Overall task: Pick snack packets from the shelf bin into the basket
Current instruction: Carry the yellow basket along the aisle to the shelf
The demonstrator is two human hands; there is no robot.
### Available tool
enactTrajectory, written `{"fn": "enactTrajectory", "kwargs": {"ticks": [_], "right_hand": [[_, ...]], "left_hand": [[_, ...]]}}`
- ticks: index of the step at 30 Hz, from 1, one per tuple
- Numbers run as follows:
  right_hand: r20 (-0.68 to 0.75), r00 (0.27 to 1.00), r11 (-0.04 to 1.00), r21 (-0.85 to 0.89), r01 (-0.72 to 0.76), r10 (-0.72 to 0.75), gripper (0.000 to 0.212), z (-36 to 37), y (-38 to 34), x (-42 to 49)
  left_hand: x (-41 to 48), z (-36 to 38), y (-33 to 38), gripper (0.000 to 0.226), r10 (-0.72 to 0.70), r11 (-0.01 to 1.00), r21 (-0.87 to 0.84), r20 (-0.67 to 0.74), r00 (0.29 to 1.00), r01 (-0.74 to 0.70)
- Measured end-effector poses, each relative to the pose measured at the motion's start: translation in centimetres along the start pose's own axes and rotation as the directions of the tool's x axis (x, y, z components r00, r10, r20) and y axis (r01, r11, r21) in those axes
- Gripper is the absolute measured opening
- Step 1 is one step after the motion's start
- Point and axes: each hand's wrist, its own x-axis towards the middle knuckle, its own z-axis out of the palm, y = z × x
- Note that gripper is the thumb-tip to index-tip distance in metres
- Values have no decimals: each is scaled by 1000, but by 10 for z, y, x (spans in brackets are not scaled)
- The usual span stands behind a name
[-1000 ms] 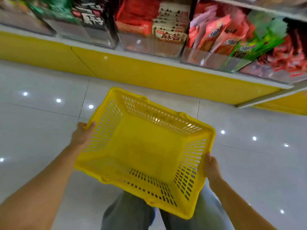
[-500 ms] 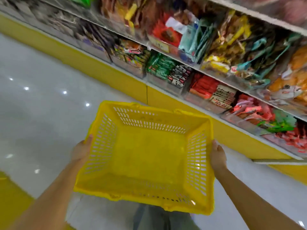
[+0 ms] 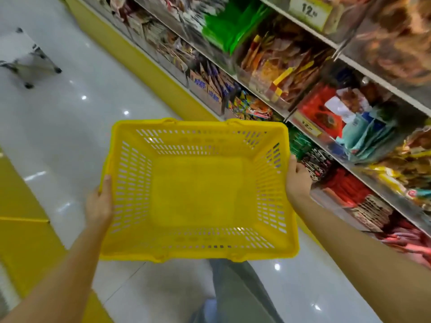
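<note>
"Head view: where is the yellow perforated plastic shopping basket (image 3: 198, 194)?"

"Held out in the middle, above the glossy white tiled floor (image 3: 70, 141), its slotted walls and plain bottom turned up to the camera."

"And the hands?"

"The left hand (image 3: 99, 206) grips the left rim, thumb hooked over the edge, fingers hidden beneath. The right hand (image 3: 298, 180) clasps the right rim, thumb along the top, fingers out of sight behind the wall."

"The snack packets?"

"In clear plastic bins on the tiered shelves (image 3: 349, 59) running along the right, near the right hand. Orange-and-yellow packets (image 3: 279, 64) sit beside green packets (image 3: 233, 26); red packets (image 3: 319, 110) lie lower. A yellow price tag (image 3: 309, 10) reads 12."

"Anything else?"

"Grey trouser legs (image 3: 233, 290) below the basket, and a blurred metal-framed stand (image 3: 25, 59) far left."
</note>
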Motion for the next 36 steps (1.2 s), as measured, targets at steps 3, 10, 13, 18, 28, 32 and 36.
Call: {"fn": "enactTrajectory", "kwargs": {"ticks": [3,10,13,18,28,32,36], "right_hand": [[71,994,997,-16,81,-80,47,42,-52,24],[220,955,968,-107,227,-200,46,163,-187,59],[241,933,947,-113,300,-267,54,222,-246,63],[295,899,927,-91,363,-323,56,312,-338,61],[366,855,915,-19,403,-368,54,463,-500,113],[409,827,905,-7,425,-385,45,520,-571,148],[463,789,874,-60,483,-404,40,575,-642,177]], "left_hand": [[41,-19,14,55,-27,1000,-1,-69,997,27],[151,-74,13,60,-81,994,-88,-205,975,64],[199,-103,14,53,-107,990,-118,-250,962,80],[286,-156,28,48,-174,981,-135,-299,938,139],[462,-192,83,47,-261,951,-250,-337,905,181],[533,-192,116,48,-280,948,-254,-381,881,192],[603,-196,141,50,-319,936,-273,-395,861,222]]}}
